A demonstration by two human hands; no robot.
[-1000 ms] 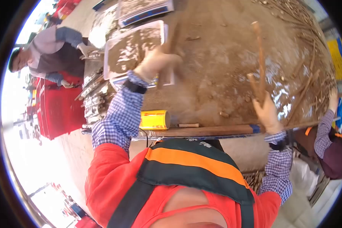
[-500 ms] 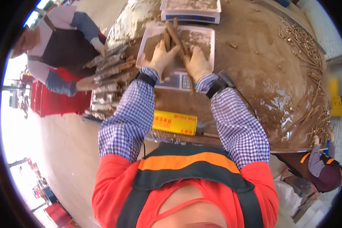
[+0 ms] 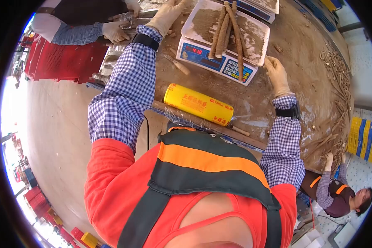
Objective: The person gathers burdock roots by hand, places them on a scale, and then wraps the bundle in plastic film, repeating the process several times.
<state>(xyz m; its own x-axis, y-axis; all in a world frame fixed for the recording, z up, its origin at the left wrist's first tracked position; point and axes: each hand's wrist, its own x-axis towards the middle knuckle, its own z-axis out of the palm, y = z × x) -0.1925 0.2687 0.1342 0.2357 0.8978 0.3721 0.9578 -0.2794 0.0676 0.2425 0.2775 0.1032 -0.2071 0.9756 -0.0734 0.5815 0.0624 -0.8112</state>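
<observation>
Several long brown yam-like roots (image 3: 223, 35) lie across the tray (image 3: 197, 25) of a digital scale (image 3: 200, 56) with red lit digits. One root reaches over the tray's front edge onto the keypad. My left hand (image 3: 166, 17), in a pale glove, is stretched forward left of the scale, fingers apart and nothing visible in it; its tips are near the top edge of the view. My right hand (image 3: 276, 75), also gloved, is beside the tray's right front corner, fingers loosely bent and holding nothing visible.
A yellow roll of wrap (image 3: 198, 104) lies at the table's front edge. Left, a co-worker's gloved hand (image 3: 115, 32) is by wrapped bundles, above red crates (image 3: 64, 60). A second scale (image 3: 256, 9) stands behind. Thin roots (image 3: 339, 87) line the right edge, where another person (image 3: 339, 194) works.
Both my hands have let go of the roots, which now rest on the scale. My left hand has moved left and forward, my right hand to the right. The view has shifted.
</observation>
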